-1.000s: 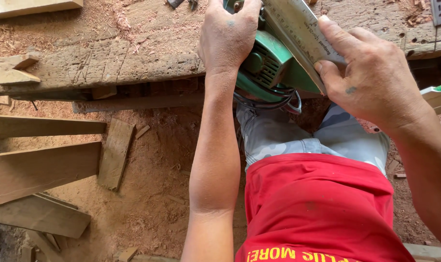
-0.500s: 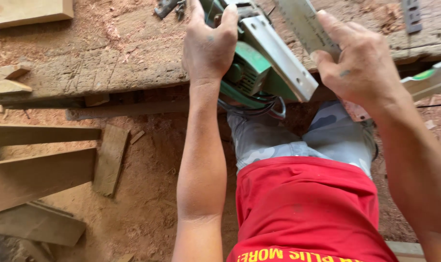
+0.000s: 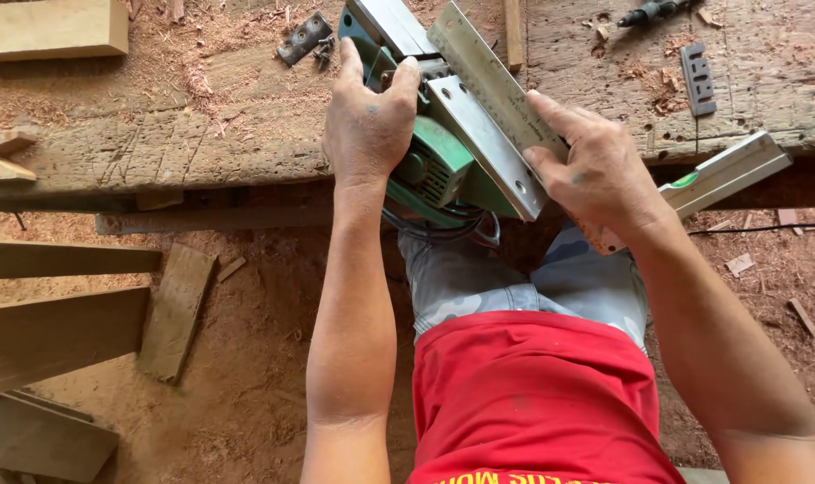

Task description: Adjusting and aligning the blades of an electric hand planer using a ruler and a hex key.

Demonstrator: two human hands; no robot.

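Rough, weathered plank table [image 3: 156, 143] before me, dusted with shavings. Reddish sawdust floor [image 3: 255, 358] below. Loose boards [image 3: 58, 336] lie to my left; wood offcuts [image 3: 806, 296] scattered right. Even daylight.

Green planer, silver steel, red shirt on brown wood

The electric planer [image 3: 439, 170] has a green body and grey metal sole; the ruler [image 3: 492, 85] is silvery; the spirit level [image 3: 725, 175] is silver with a green vial; the shirt [image 3: 533, 403] is red, the trousers [image 3: 515, 282] grey camouflage, the workbench [image 3: 156, 134] weathered brown

No packages, labels, signs or screens are in view.
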